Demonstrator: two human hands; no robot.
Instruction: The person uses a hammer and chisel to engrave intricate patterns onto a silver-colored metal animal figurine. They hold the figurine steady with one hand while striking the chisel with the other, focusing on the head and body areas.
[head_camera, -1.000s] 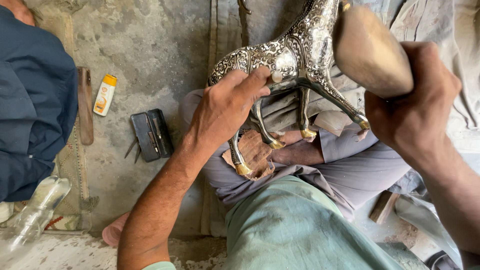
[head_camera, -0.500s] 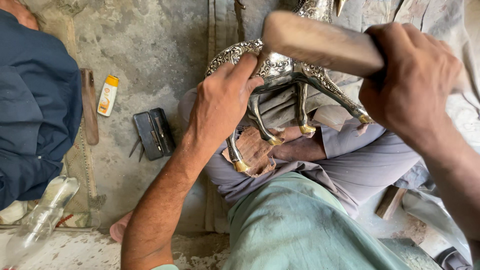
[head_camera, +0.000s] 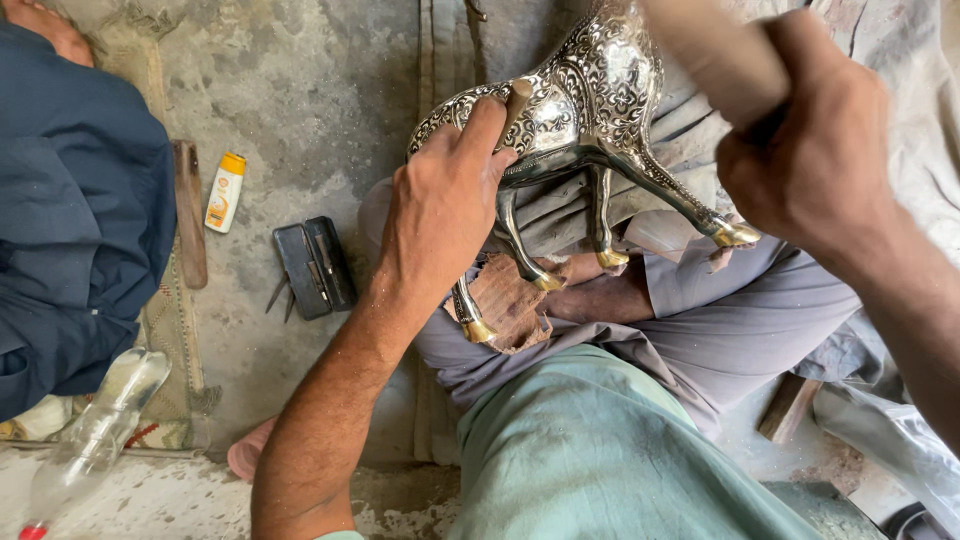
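**Hands on an engraved metal animal figure**

Head view. The left hand (head_camera: 445, 215) lies over the rump of a silver figure (head_camera: 585, 100), a four-legged animal covered in engraved scrollwork with gold-coloured hooves; the fingers are curled together against its back and pinch a small tool (head_camera: 517, 100) to the metal. The figure stands tilted above the person's lap, its hooves over a worn wooden block (head_camera: 510, 300) and the grey trousers. The right hand (head_camera: 810, 150) is clamped in a fist around a wooden handle (head_camera: 715, 50), raised just right of the figure; the handle's far end is blurred. On the concrete floor to the left lie a black case (head_camera: 315, 265), a small white bottle with a yellow cap (head_camera: 225, 192), a wooden stick (head_camera: 188, 212) and a clear plastic bottle (head_camera: 95, 435). A person in dark blue clothing (head_camera: 75, 210) sits at the left edge.
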